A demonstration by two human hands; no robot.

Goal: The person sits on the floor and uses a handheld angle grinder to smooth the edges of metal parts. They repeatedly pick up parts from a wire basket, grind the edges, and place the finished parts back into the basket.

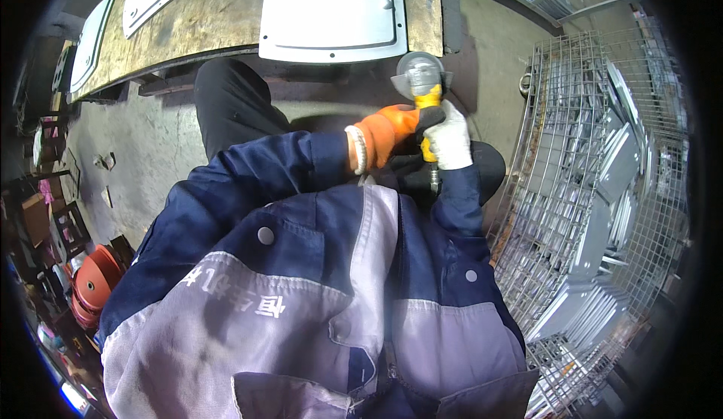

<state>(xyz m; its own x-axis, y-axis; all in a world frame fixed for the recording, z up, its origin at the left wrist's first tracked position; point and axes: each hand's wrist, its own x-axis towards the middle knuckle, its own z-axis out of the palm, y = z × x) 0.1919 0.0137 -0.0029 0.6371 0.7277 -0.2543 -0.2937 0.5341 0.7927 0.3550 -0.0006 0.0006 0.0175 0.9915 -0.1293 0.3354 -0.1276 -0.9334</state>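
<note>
A yellow and silver angle grinder (428,97) is held in front of my body, its disc end pointing away from me near the bench edge. Wrapped round its body from the left is my left hand (385,130), in an orange and black glove. From the right, my right hand (452,139) grips the same tool in a white glove. A metal fitting shows at the grinder's near end. Just beyond the disc, to the left, a white metal panel (324,8) with small edge holes lies on the wooden bench (425,12).
Two more white panels, one of them a curved panel (154,1), lie along the bench to the left. On the right stands a wire cage (553,117) full of stacked metal plates. An orange-red container (98,274) is at the lower left.
</note>
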